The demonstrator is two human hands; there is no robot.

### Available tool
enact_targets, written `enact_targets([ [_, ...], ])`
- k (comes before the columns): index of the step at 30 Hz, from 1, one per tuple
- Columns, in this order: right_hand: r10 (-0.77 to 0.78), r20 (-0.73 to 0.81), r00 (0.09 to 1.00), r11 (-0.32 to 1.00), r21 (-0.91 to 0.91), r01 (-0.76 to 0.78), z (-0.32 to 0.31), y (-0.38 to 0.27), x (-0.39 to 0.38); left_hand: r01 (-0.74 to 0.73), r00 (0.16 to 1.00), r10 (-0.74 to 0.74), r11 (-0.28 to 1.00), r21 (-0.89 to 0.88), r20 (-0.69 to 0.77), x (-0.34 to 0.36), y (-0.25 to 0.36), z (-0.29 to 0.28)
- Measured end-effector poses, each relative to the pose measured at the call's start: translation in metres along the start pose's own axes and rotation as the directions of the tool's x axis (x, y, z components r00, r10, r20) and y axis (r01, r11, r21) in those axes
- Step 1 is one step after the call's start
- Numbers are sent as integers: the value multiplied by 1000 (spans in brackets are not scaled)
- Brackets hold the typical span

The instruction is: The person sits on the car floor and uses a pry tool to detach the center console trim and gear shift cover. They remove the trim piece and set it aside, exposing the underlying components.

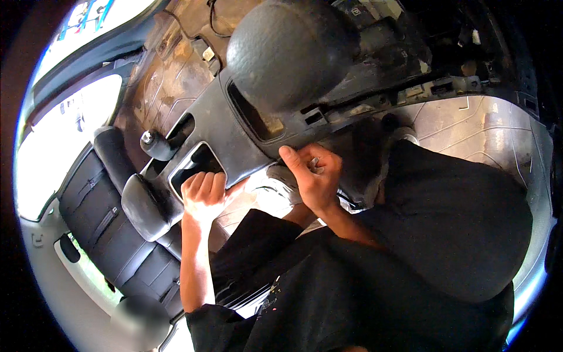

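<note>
A dark grey centre console [249, 152] runs diagonally through a stripped car interior. My left hand [202, 193] is closed over the near rim of its silver-edged opening, with the fingers curled inward. Beside the console's near side, my right hand [319, 176] is closed, palm partly turned up. Something small and shiny shows among its curled fingers, too little of it visible to name. Just left of the opening stands a lever [157, 145] with a silver end. A big rounded dark grey piece [287, 53] covers part of the console's front.
A padded armrest [142, 208] adjoins the console's rear. Black rear seats [108, 217] lie at the left. Bare floor metal [170, 76] and a loose connector [206, 54] show beyond the console. Open dashboard structure [446, 88] is at the upper right. My dark-clothed legs fill the lower right.
</note>
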State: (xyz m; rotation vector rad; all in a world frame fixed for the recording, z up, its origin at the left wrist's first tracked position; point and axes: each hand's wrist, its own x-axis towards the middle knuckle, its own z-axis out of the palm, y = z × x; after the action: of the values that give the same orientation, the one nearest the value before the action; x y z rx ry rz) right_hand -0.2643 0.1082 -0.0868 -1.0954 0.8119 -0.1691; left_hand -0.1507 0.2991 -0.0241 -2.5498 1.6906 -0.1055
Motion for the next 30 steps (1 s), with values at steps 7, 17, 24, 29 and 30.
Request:
enact_targets([
  [7,23,-13,1000,997,72,-22,7,2,2,10,998,-9,1000,-6,57,3,1,-5],
  [17,-3,-87,996,999,-44,-1,16,4,-4,139,988,-112,944,-300,104,48,2,-29],
  [24,-65,-65,996,989,-133,56,13,-6,-5,451,887,-462,863,-229,3,121,-20,19],
  [29,-161,35,986,970,-179,164,7,-22,-7,564,824,-535,807,-174,188,134,-28,6],
  [30,-156,-10,988,972,-178,151,7,-29,-9,574,816,-541,802,-167,205,131,-30,11],
])
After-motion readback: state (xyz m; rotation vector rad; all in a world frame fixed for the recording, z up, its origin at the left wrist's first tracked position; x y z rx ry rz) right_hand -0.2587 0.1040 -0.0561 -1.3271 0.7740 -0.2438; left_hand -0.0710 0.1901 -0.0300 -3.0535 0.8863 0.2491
